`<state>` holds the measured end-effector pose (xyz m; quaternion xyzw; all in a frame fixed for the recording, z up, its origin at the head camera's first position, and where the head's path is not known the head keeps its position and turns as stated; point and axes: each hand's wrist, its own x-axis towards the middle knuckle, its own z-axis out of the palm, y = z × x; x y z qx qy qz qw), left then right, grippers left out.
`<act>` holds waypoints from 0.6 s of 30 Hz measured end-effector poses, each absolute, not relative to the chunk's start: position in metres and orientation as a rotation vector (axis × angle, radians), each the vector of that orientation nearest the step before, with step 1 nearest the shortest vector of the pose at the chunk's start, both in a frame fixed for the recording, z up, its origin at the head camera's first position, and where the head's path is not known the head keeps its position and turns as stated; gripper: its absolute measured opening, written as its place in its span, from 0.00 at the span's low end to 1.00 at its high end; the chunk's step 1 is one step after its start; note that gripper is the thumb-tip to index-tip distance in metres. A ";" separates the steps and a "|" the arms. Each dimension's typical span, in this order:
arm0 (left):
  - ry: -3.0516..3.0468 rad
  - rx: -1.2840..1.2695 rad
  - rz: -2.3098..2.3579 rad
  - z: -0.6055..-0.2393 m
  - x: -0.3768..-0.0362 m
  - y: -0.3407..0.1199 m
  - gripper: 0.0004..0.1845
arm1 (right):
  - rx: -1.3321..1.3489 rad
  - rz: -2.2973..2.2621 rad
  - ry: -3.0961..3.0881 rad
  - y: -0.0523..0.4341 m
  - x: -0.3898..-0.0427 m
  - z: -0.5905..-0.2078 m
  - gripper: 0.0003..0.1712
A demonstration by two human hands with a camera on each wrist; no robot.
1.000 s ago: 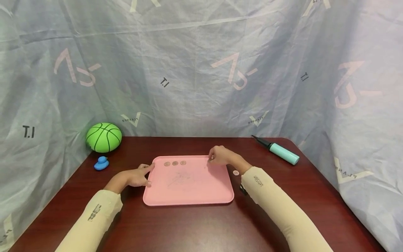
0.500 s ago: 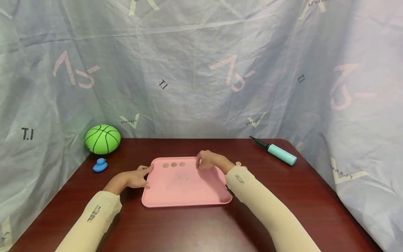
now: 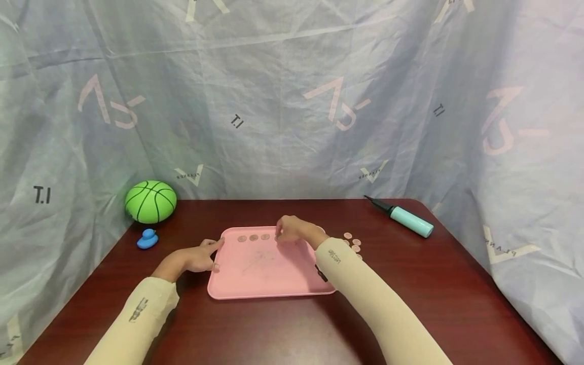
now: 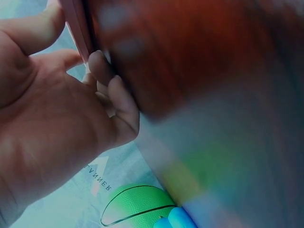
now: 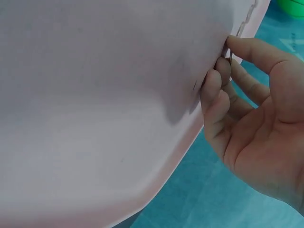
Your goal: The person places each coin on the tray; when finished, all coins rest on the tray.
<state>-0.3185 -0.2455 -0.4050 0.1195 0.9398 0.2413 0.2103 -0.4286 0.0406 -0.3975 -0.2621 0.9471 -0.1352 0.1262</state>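
Note:
A pink tray [image 3: 274, 276] lies in the middle of the dark red table, and a row of three copper coins [image 3: 253, 237] sits along its far edge. My right hand [image 3: 278, 236] hovers low over the tray just right of that row, thumb and fingers curled together in a pinch on what looks like a small coin. The right wrist view shows those fingertips [image 5: 223, 66] almost touching the tray floor [image 5: 95, 95]. My left hand [image 3: 216, 253] grips the tray's left rim; in the left wrist view the rim [image 4: 78, 23] sits between thumb and curled fingers [image 4: 116, 102].
Several loose coins [image 3: 353, 244] lie on the table just right of the tray. A green ball [image 3: 150, 201] and a blue toy duck [image 3: 147, 238] sit at the far left. A teal hand pump [image 3: 406, 218] lies at the far right. A blue tarp hangs behind the table.
My right hand has moved left across the tray's far edge toward the row of three coins, uncovering the loose coins on the table. The left hand has stayed on the tray's rim.

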 end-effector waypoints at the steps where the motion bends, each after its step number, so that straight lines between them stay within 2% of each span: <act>1: 2.611 0.336 0.680 -0.405 -0.319 -0.245 0.49 | -0.761 -0.395 2.760 0.041 -0.429 -0.397 0.05; 18: 2.612 0.303 0.747 -0.416 -0.330 -0.250 0.49 | -0.723 -0.399 2.762 0.039 -0.434 -0.398 0.07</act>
